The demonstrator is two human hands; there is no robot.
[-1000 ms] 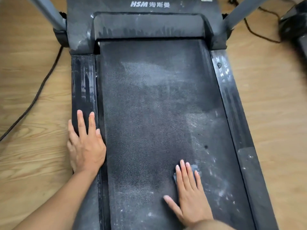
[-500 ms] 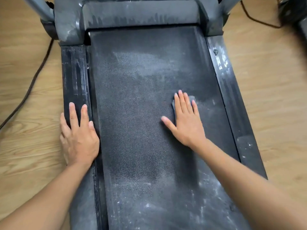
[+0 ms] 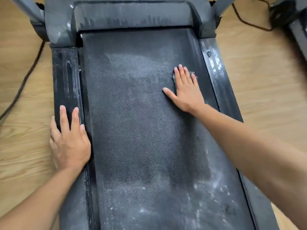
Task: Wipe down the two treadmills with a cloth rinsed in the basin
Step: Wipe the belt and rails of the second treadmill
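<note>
Grey dust (image 3: 207,193) is coating the treadmill belt (image 3: 132,113) in patches, thickest near me on the right. Head view: my right grip (image 3: 186,90) is lying flat, fingers straight, pressing the cloth (image 3: 194,75) onto the belt's far right side, just beside the right rail (image 3: 214,67). Only the cloth's edges are showing past the fingertips. Left grip (image 3: 69,143) is resting flat and released on the left rail (image 3: 65,80), holding nothing. Belt's long axis is running away from me toward the motor cover (image 3: 132,15). I'm judging the dusty band is lying nearward of the right grip, along that axis, so the right one is the nearer hand for it.
</note>
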